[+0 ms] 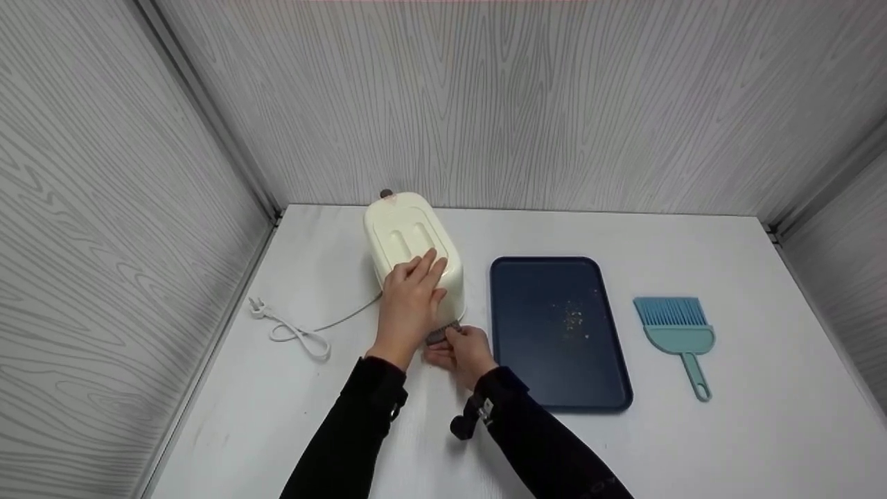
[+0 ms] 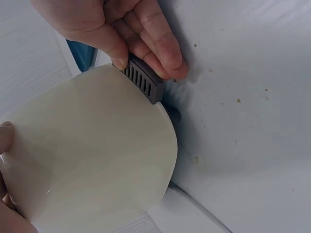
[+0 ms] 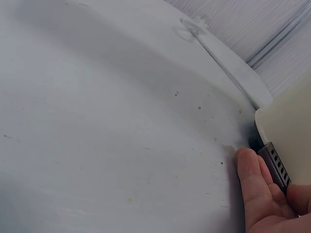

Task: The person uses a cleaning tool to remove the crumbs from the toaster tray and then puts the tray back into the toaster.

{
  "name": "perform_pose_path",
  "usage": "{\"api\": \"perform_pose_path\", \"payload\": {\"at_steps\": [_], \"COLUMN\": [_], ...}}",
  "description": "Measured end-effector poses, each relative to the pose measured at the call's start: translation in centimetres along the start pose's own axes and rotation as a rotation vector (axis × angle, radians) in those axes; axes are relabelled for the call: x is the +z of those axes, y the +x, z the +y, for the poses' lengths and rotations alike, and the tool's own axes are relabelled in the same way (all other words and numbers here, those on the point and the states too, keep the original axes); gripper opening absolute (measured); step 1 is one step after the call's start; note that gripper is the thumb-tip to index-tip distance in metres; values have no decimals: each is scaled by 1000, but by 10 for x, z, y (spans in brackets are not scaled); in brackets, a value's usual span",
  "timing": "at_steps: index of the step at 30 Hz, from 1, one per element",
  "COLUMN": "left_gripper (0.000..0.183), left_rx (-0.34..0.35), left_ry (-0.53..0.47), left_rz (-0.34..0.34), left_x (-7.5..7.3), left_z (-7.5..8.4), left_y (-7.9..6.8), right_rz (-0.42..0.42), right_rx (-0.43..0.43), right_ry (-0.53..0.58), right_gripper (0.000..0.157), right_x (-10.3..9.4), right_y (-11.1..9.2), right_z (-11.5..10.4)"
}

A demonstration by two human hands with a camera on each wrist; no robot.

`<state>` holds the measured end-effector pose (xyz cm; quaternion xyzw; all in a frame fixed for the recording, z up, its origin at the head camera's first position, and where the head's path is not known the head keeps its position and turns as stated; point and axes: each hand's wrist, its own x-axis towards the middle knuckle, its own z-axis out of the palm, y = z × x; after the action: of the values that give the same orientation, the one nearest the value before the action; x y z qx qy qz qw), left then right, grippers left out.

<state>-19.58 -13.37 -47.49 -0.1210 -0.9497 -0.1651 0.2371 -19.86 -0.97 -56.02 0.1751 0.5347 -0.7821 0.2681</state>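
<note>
A cream toaster-like appliance (image 1: 398, 220) with two recesses on top stands left of centre. My left hand (image 1: 409, 299) rests on its near end, with the fingers stretched across the top. At the bottom of that end is a dark grey slotted tab (image 2: 144, 81), perhaps a crumb tray's handle. My right hand (image 1: 470, 352) pinches the tab between thumb and fingers. In the right wrist view, the fingers (image 3: 257, 187) sit under and beside the tab. In the left wrist view, only part of the left hand (image 2: 8, 208) shows at the edge.
A navy tray (image 1: 527, 360) holding crumbs (image 1: 574, 320) lies right of the appliance. Farther right is a teal brush (image 1: 679, 338). The white cord (image 1: 305, 335) and plug lie to the left. Small crumbs (image 2: 238, 101) dot the white table, and panelled walls enclose it.
</note>
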Motion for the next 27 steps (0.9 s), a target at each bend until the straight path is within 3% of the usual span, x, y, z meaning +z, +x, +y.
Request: {"api": "perform_pose_path", "payload": {"at_steps": [4, 12, 20, 27], "left_gripper": [47, 47, 46, 45], "left_rx": [3, -8, 12, 12], "left_ry": [4, -3, 1, 5], "left_rz": [-5, -9, 22, 4], "left_x": [1, 0, 0, 0], "left_z": [1, -1, -2, -1], "left_y": [0, 0, -1, 0], "right_rz": [-1, 72, 178, 293], "right_rx": [9, -67, -255, -479], "right_ry": [-16, -73, -436, -759], "right_gripper": [28, 18, 23, 21], "right_x": [-2, -4, -16, -25], "right_y": [-2, -8, -12, -11], "right_z": [-2, 0, -15, -30]}}
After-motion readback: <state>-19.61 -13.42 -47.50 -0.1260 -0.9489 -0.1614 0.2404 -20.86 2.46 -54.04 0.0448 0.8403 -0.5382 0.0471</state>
